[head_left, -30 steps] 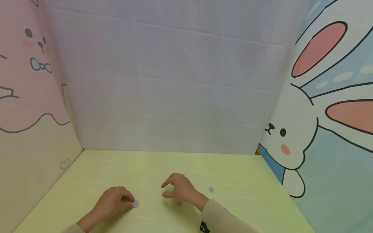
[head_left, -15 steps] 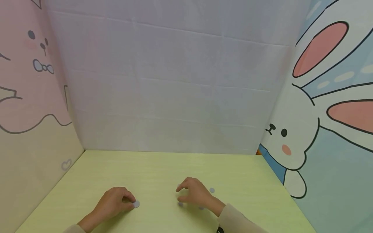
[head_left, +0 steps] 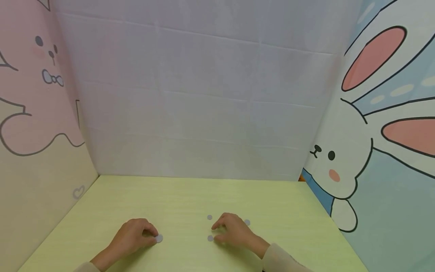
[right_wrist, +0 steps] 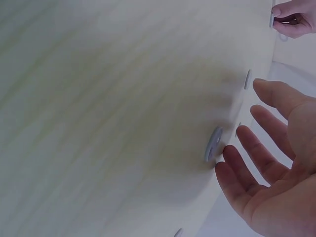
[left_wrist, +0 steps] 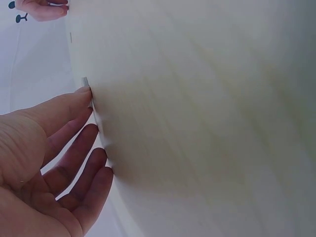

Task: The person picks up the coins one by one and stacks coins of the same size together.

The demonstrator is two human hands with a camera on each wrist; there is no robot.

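On the left of the table, my left hand (head_left: 131, 237) pinches a small flat grey disc (head_left: 159, 238) between thumb and index finger, its edge against the tabletop. In the left wrist view the disc (left_wrist: 84, 82) shows edge-on past the thumb. My right hand (head_left: 235, 232) hovers low with loosely bent fingers and nothing between them. By its thumb lies a second grey disc (head_left: 210, 238). Below its fingers, hidden in the head view, lies a thicker-looking grey disc (right_wrist: 213, 144).
Behind the right fingertips lies another disc (head_left: 209, 217), and one more disc (head_left: 247, 222) is just right of the knuckles. The pale yellow-green table (head_left: 163, 200) ends at a white cloth backdrop (head_left: 204, 113). Printed cartoon panels, including a rabbit panel (head_left: 346, 158), flank both sides.
My right hand has moved right and slightly toward me, uncovering the two discs on its left and covering one beneath it. The left hand keeps its pinch in the same place.
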